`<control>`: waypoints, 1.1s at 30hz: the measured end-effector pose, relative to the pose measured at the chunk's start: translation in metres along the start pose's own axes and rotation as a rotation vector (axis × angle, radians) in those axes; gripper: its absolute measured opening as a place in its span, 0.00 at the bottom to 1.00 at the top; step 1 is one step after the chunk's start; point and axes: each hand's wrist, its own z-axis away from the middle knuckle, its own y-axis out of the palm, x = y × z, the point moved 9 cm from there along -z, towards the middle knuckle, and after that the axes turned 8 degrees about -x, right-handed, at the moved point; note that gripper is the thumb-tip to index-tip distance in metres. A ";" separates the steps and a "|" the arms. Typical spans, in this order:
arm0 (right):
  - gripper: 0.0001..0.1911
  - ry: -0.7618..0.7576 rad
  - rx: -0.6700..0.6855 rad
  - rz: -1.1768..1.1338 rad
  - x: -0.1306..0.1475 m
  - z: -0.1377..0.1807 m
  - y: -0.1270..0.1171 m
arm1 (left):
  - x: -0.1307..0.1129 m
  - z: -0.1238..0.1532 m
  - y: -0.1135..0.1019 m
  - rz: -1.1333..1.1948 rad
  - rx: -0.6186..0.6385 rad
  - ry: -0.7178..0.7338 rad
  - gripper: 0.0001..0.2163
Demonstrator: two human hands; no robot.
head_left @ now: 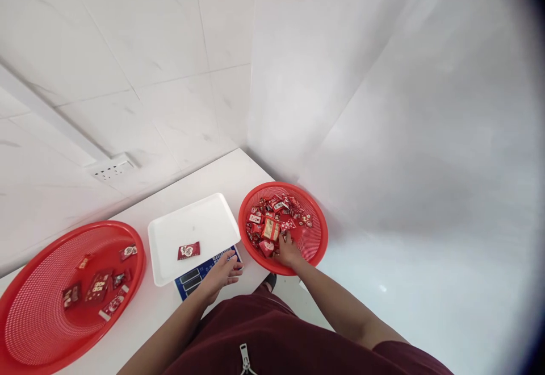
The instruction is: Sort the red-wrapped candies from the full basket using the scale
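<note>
My right hand (288, 250) reaches into the right red basket (320, 253), fingers curled down among wrapped sweets. What its fingertips close on, if anything, is hidden. Beside them lie a clear packet with a red band (271, 229) and a pink-and-red packet (267, 248). My left hand (223, 274) hovers empty over the front of a blue weighing scale (200, 275), its fingers apart. On the scale sits a white tray (193, 216) bearing one dark red wrapped packet (188, 250).
A larger red basket (34, 295) at the left holds several red packets (99, 286). The white table (230, 166) meets a tiled wall behind, with a socket strip (111, 169) low on it. A pale smooth wall (383, 136) rises at the right.
</note>
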 end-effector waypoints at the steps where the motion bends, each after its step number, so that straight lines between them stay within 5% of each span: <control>1: 0.43 -0.012 -0.054 -0.048 0.002 -0.003 -0.004 | 0.001 0.003 -0.004 -0.002 -0.002 0.009 0.29; 9: 0.21 0.048 -0.201 -0.405 -0.013 -0.024 -0.058 | 0.006 0.029 -0.032 -0.009 -0.008 0.054 0.25; 15: 0.15 0.090 -0.061 -0.862 0.006 0.002 -0.068 | -0.002 0.042 -0.043 -0.014 -0.004 0.100 0.23; 20: 0.12 0.102 0.276 -1.301 0.074 0.048 -0.047 | -0.021 0.057 -0.025 -0.008 0.098 0.131 0.25; 26: 0.18 -0.083 0.673 -1.198 0.162 0.113 -0.003 | -0.052 0.074 -0.011 0.130 0.135 0.265 0.26; 33: 0.29 -0.084 0.715 -1.029 0.184 0.149 0.039 | -0.043 0.068 -0.059 0.219 -0.102 0.360 0.17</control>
